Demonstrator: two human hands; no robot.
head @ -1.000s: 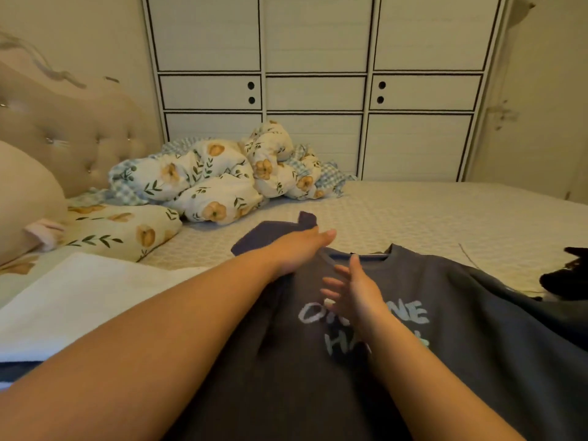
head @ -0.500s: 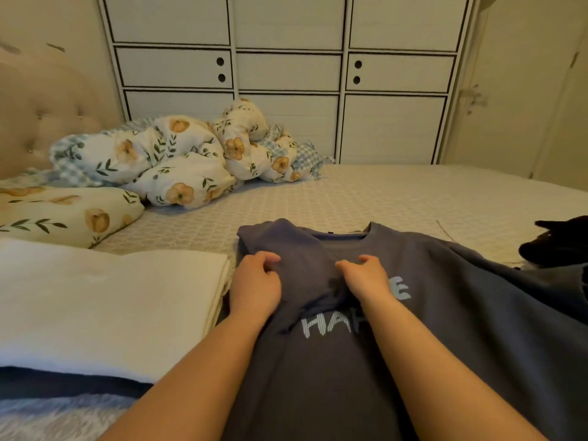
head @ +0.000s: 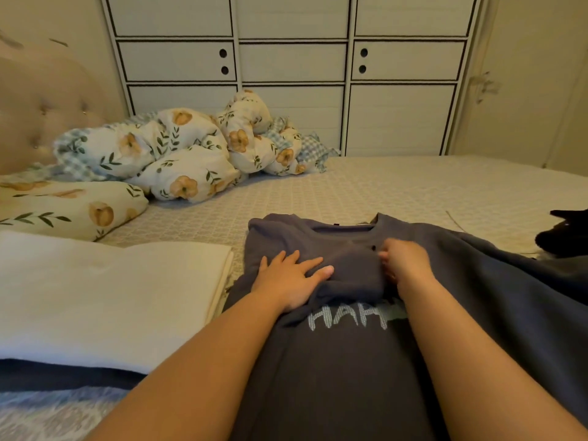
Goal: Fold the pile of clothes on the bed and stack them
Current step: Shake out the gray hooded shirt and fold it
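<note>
**Hidden, cropped and unclear items**

The dark grey-blue printed sweatshirt (head: 350, 361) is running off the bottom and right edges; a bunched fold and the right hand (head: 405, 262) are covering its pale lettering, leaving only "HAH" readable. The right hand's fingers are blurring, so their grip cannot be told. The black crumpled garment (head: 563, 232) is being cut by the right edge; its kind is unclear. The folded cream cloth (head: 111, 281) is extending past the left edge, lying over a dark layer (head: 63, 374) of which only a strip is showing.
</note>
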